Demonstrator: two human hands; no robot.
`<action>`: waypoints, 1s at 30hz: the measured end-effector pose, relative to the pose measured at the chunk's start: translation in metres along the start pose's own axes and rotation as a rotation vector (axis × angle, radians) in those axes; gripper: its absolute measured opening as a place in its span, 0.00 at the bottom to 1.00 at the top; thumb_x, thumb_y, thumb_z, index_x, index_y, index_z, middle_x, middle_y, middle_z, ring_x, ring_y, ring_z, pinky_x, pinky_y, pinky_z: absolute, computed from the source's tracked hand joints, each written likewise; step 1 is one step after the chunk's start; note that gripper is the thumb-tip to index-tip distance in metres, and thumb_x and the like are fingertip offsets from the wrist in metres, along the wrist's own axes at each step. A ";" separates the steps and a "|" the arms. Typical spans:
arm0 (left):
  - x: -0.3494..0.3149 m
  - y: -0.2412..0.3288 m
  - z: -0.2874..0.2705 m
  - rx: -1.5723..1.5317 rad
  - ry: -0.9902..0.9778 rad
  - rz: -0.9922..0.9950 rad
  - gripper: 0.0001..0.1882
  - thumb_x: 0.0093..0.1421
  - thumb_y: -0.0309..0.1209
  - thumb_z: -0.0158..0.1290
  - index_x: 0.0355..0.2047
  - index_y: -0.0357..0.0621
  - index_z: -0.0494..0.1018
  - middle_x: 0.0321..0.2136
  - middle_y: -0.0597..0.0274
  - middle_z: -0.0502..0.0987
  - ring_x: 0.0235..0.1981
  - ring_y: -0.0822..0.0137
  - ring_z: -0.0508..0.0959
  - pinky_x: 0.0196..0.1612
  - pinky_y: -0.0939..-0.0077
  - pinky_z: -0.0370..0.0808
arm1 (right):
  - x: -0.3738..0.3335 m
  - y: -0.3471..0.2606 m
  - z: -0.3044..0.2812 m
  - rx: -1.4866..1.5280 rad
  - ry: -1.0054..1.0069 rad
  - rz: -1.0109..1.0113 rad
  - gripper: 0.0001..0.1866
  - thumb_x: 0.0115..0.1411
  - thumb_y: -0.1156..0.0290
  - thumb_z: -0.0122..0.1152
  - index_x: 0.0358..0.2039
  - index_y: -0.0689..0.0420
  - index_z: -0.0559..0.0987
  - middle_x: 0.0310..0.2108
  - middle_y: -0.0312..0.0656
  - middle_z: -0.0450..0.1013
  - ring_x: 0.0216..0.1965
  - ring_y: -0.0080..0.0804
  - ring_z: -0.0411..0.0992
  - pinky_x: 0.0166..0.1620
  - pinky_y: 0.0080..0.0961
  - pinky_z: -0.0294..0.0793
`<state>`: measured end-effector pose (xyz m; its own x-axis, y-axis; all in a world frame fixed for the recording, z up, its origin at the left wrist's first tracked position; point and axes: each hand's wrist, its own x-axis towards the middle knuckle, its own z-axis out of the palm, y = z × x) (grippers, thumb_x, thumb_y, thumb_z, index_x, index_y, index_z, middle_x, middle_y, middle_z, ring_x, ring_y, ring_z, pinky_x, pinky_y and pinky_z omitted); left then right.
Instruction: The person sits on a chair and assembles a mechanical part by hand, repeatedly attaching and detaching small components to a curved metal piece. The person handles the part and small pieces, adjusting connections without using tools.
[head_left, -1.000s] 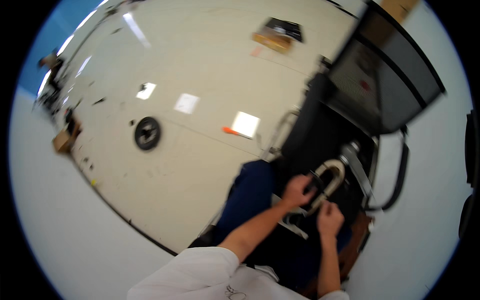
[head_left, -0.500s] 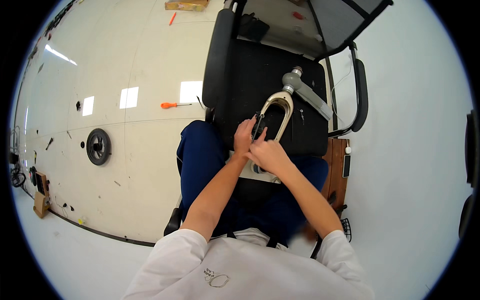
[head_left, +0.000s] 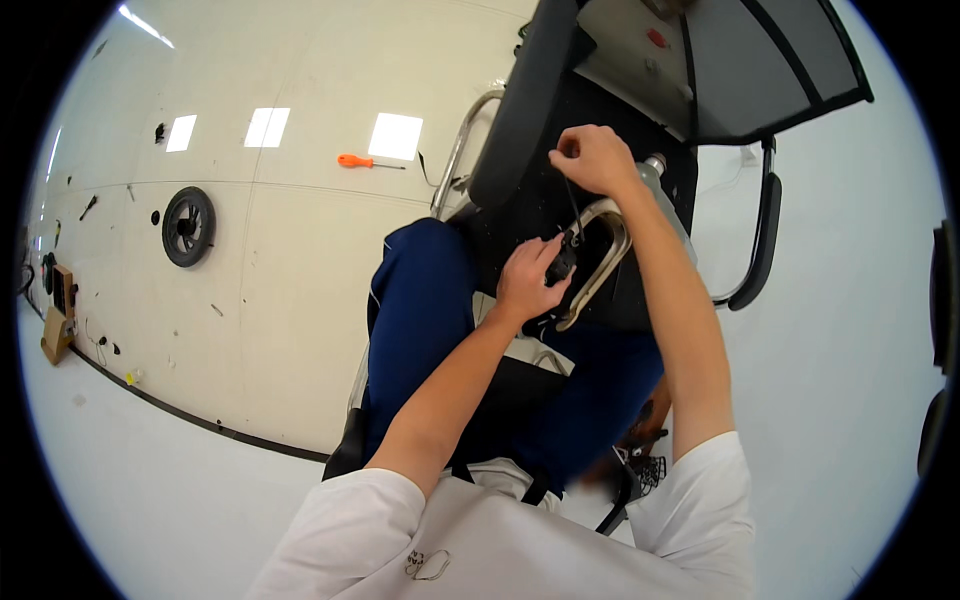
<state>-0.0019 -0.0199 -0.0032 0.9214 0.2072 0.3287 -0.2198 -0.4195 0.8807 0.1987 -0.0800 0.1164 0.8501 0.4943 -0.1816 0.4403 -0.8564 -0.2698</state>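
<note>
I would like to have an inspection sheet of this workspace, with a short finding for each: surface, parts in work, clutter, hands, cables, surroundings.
Surface: black chair seat, in front of the person's knees.
Parts in work: metallic fork lying over the seat; small black part beside it; grey part, partly hidden by the right forearm.
Clutter: orange-handled screwdriver and black-tyred wheel on the floor.
Hands: left hand holds the small black part; right hand, raised above the seat, appears to pinch the black cable.
Cables: thin black cable, running from right fingertips toward the fork.
Surroundings: mesh backrest, pale wall, cardboard box far left.
</note>
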 end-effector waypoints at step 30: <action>0.001 -0.002 0.004 0.018 -0.049 0.128 0.24 0.49 0.31 0.70 0.47 0.39 0.77 0.36 0.52 0.79 0.43 0.47 0.78 0.51 0.59 0.73 | -0.153 0.067 0.040 0.198 0.654 0.210 0.07 0.62 0.71 0.55 0.33 0.62 0.78 0.31 0.52 0.77 0.35 0.52 0.75 0.41 0.43 0.73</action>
<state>0.0004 -0.0228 -0.0058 0.9008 0.1083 0.4205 -0.3310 -0.4554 0.8264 0.0869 -0.2072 0.0877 0.9376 0.0780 0.3388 0.2402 -0.8498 -0.4691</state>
